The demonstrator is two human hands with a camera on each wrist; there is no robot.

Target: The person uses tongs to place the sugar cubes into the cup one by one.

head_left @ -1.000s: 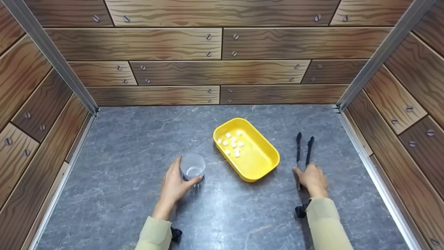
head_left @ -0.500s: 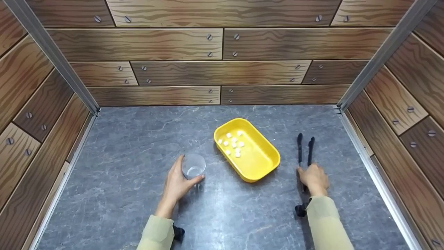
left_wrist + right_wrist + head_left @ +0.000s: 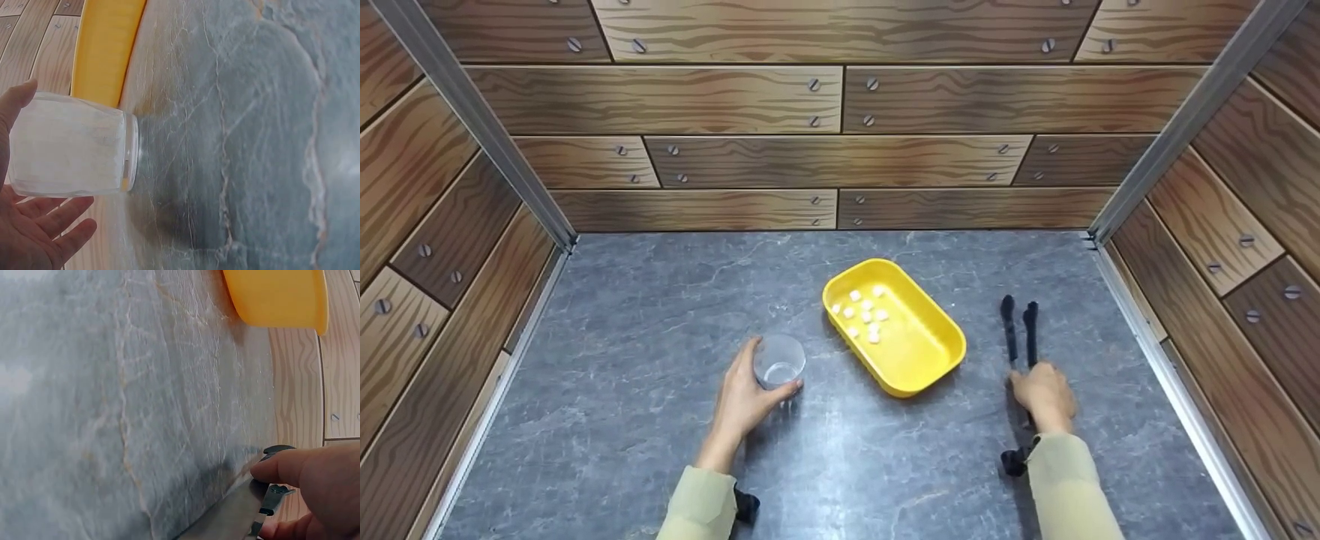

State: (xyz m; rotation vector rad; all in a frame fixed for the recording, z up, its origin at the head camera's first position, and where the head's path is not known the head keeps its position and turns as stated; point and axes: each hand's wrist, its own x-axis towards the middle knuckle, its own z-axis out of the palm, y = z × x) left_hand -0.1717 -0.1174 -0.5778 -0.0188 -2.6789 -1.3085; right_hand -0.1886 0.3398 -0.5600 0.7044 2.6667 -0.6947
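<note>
My left hand (image 3: 741, 397) curls round the cup (image 3: 781, 358) | my right hand (image 3: 1045, 395) holds the tongs (image 3: 1031, 330), spread forward | yellow tray (image 3: 921, 339), white cubes (image 3: 867, 316) inside, between my grips | likely step: taking up tongs; next calls for steady lift

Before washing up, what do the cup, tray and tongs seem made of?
Cup: smooth, clear plastic or glass; the tabletop shows through. Yellow tray: likely moulded plastic, glossy, with even colour and rounded corners. Tongs: apparently metal, given a grey sheen; dull black ends, perhaps plastic or silicone.
</note>
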